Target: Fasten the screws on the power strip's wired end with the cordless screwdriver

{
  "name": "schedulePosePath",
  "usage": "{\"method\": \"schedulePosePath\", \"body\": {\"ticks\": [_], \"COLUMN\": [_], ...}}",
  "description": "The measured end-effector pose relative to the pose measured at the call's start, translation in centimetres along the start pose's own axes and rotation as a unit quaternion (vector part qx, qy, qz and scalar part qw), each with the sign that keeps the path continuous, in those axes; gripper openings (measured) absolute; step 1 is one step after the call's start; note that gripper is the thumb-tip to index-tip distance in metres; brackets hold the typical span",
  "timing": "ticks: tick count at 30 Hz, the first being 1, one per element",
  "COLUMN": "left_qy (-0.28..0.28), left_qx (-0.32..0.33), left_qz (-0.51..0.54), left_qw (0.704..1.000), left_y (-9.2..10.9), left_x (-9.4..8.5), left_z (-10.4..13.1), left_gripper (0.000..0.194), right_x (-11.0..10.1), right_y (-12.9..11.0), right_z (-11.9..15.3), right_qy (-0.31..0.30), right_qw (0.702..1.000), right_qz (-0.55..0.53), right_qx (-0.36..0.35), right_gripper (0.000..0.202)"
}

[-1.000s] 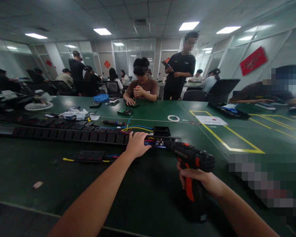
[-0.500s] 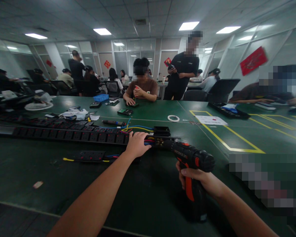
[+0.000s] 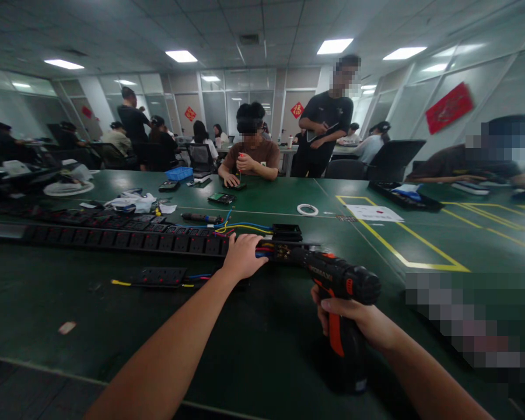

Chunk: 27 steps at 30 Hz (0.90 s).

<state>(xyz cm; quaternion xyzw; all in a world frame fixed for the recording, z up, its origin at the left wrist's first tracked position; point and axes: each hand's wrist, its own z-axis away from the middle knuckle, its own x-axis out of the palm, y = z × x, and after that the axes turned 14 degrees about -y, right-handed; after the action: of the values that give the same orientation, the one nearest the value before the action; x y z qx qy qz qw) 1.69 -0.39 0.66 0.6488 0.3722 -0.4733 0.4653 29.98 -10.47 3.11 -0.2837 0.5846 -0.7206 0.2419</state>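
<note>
Head view: the left hand [image 3: 242, 257] lies palm-down on the right end of a long black power strip [image 3: 114, 240] running leftward across the green tabletop [image 3: 254, 344], fingers curled over it where coloured wires [image 3: 240, 226] emerge. The right hand [image 3: 354, 318], nearer and to the right, has its fingers closed around the grip of a black-and-orange cordless screwdriver [image 3: 339, 286], whose tip reaches the strip's open end just beside the left hand.

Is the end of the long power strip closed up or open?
Open: coloured wires show at the power strip end beside the left hand.
</note>
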Motion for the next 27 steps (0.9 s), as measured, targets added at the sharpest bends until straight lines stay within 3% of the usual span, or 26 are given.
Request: {"method": "schedulePosePath", "body": {"ticks": [27], "left_qy": [0.005], "left_qx": [0.006], "left_qz": [-0.003], "left_qw": [1.0], "left_y": [-0.31], "left_x": [0.05], "left_z": [0.04], "left_gripper": [0.057], "right_x": [-0.7], "right_y": [0.08], "right_z": [0.08], "right_qy": [-0.014], "right_qw": [1.0], "right_qz": [-0.016], "right_qx": [0.017], "right_gripper": [0.046]}}
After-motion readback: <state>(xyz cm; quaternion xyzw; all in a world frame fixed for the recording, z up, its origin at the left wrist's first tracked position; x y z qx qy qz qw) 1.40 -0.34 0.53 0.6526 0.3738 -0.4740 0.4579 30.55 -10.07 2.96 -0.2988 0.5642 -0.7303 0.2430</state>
